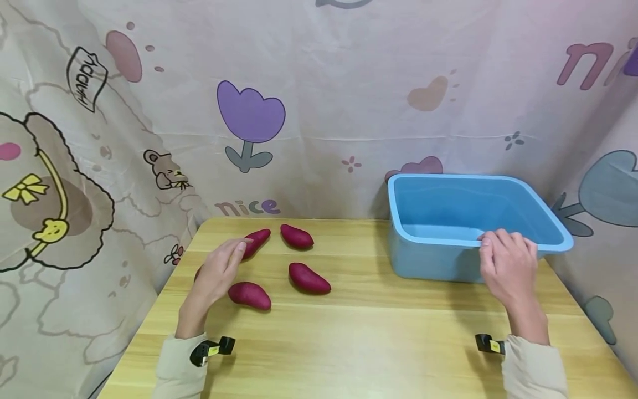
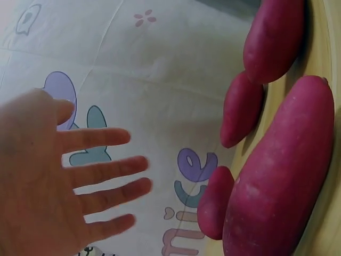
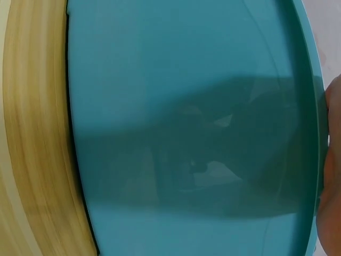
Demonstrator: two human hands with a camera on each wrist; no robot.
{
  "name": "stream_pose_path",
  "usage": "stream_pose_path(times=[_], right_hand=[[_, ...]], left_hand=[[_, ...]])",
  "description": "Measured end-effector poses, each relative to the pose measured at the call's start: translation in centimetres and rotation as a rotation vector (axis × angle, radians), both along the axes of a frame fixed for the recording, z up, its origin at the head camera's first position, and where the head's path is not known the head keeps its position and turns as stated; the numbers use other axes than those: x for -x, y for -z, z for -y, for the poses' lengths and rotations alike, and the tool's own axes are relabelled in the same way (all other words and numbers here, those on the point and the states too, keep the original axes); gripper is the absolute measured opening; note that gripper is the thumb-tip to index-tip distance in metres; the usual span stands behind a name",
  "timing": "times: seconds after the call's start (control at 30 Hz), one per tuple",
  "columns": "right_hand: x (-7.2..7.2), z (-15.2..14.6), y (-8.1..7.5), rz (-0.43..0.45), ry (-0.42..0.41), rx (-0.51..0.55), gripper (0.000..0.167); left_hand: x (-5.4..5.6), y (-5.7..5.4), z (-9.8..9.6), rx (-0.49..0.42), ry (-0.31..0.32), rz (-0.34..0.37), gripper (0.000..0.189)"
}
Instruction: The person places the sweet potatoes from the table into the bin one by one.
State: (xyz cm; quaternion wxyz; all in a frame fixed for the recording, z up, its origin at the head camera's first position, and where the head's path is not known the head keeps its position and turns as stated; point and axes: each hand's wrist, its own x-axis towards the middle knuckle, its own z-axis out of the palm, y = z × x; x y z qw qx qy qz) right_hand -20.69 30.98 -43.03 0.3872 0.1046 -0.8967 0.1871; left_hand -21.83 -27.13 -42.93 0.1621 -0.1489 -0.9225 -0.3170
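Note:
My left hand (image 1: 217, 272) is held above the left part of the table, its fingers straight and apart in the left wrist view, with nothing in them. Around and below it lie several purple-red sweet potatoes: one (image 1: 250, 295) just right of the wrist, one (image 1: 257, 243) past the fingertips, one (image 1: 297, 236) at the back and one (image 1: 309, 279) farther right. Another is mostly hidden behind the hand. On the right, my right hand (image 1: 510, 269) grips the near rim of a light blue plastic tub (image 1: 428, 259), fingers bent over the edge. The tub's outer wall (image 3: 133, 80) fills the right wrist view.
The wooden table (image 1: 369, 343) carries everything. A printed cloth (image 1: 339, 100) hangs behind the table and along both sides. The tub's right end reaches the table's right edge. Small cameras are strapped to both wrists, over beige sleeves (image 1: 535, 366).

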Motion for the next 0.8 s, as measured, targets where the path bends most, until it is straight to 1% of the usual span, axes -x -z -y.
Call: stream_pose_path(times=[0.13,0.23,0.37,0.53,0.63,0.73,0.8], right_hand=[[-0.3,-0.3,0.1,0.0,0.003,0.006,0.035],[-0.3,-0.4,0.2,-0.007,0.008,0.013,0.035],[0.0,-0.1,0.1,-0.018,-0.005,0.012,0.035],[0.1,-0.1,0.1,-0.039,-0.017,0.018,0.035],[0.2,-0.1,0.1,-0.043,-0.016,0.024,0.036],[0.1,-0.1,0.1,-0.04,-0.016,0.03,0.035],[0.1,0.0,0.1,-0.039,-0.017,0.032,0.035]], left_hand=[[-0.2,-0.2,-0.5,-0.013,0.066,0.047,0.046],[-0.3,-0.2,-0.7,0.008,0.102,0.064,0.045],[-0.7,-0.2,-0.6,0.06,0.114,0.094,0.044],[-1.3,-0.5,-0.9,0.055,0.142,0.138,0.042],[-1.5,-0.7,-1.1,0.051,0.162,0.149,0.04],[-1.5,-0.6,-1.2,0.06,0.172,0.16,0.039],[-1.7,-0.5,-1.2,0.08,0.179,0.18,0.038]])
